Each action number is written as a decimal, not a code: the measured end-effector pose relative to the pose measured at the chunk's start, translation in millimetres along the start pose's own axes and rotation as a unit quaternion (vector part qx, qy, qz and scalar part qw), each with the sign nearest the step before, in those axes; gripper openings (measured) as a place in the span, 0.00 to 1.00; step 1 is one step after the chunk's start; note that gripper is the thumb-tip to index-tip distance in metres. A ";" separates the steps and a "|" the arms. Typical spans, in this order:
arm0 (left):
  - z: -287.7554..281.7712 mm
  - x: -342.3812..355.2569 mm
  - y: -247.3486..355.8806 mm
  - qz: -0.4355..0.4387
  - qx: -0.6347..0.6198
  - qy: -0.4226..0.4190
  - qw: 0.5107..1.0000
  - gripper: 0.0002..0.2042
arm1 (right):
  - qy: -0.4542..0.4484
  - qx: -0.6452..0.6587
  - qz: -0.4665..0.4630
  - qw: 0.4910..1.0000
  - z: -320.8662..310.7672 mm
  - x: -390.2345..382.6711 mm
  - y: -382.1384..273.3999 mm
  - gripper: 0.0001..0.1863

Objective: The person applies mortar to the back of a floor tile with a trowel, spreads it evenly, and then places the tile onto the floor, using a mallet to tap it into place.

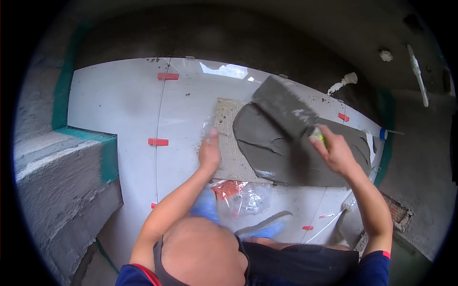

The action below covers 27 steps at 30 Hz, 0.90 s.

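Lower centre: blue shoe [273, 229] on the pale tiles [119, 93], near the clear bag [255, 198] with red pieces in it. Risk: a foot shift slips on the film or knocks the slab, if the bag slides under the sole.

Mid-frame: the slab [225, 143], textured back up, bare strip at its left, grey paste [257, 131] over most of the rest. Left hand [210, 155] is at the slab's left edge, thumb up; blurred, can't tell if the fingers grip or just rest. If that hold is loose, blade drag could slew the slab. Right hand [336, 152] is closed round the handle of the trowel [286, 105], its blade grey with paste and tilted above centre; contact with the bed unclear. Paste looks uneven, with ridges and folds: thin spots or trapped air likely if it stays that way. Overloaded blade could drop blobs on the tiles.

Further up: red clips [168, 76] on the joints, upper left and right; a knock could shift one. White pipe stub [350, 77], upper right, sits near pale debris; grit getting into the paste would spoil the bed.

Writing: no brand or label legible anywhere; trowel handle shows only a yellow-green patch.
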State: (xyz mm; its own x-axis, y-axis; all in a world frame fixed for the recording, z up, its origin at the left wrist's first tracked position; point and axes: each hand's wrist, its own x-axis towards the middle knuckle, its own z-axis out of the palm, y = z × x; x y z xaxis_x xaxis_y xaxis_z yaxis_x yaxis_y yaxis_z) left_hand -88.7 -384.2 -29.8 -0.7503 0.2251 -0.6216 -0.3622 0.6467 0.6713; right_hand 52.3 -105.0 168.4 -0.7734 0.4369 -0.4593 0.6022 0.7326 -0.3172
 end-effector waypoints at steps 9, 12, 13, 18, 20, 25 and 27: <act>0.6 -7.4 4.9 0.006 -0.047 0.020 0.999 0.39 | 0.027 0.061 -0.003 0.998 25.3 67.6 -32.5 0.27; -5.1 -1.5 -2.6 -0.015 -0.055 0.000 0.998 0.40 | 0.006 0.047 0.018 0.999 13.9 60.6 -17.0 0.27; -8.2 2.5 -4.0 -0.006 -0.045 -0.020 0.999 0.39 | -0.008 0.090 -0.025 0.996 15.6 49.8 -6.7 0.26; -23.5 17.1 -11.3 -0.041 -0.218 -0.162 0.962 0.34 | -0.231 0.152 -0.026 0.961 28.0 28.2 -20.8 0.25; -29.2 25.9 -8.6 -0.107 -0.232 -0.221 0.941 0.30 | -0.248 0.149 -0.042 0.956 31.7 26.7 -24.8 0.25; -36.2 30.4 -1.2 -0.133 -0.241 -0.254 0.927 0.29 | -0.260 0.109 -0.084 0.956 47.6 -2.0 -27.5 0.25; -37.4 34.5 -7.3 -0.128 -0.236 -0.256 0.929 0.28 | -0.265 0.083 -0.068 0.958 50.7 -17.3 -30.4 0.24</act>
State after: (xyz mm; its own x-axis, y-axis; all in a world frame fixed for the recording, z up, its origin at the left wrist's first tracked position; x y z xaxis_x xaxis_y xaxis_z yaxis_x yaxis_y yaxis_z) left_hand -132.7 -408.3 -41.1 -0.2886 0.5021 -0.8152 -0.7855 0.3627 0.5014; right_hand 57.5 -161.3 143.9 -0.6636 -0.0156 -0.7480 0.5602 0.6523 -0.5106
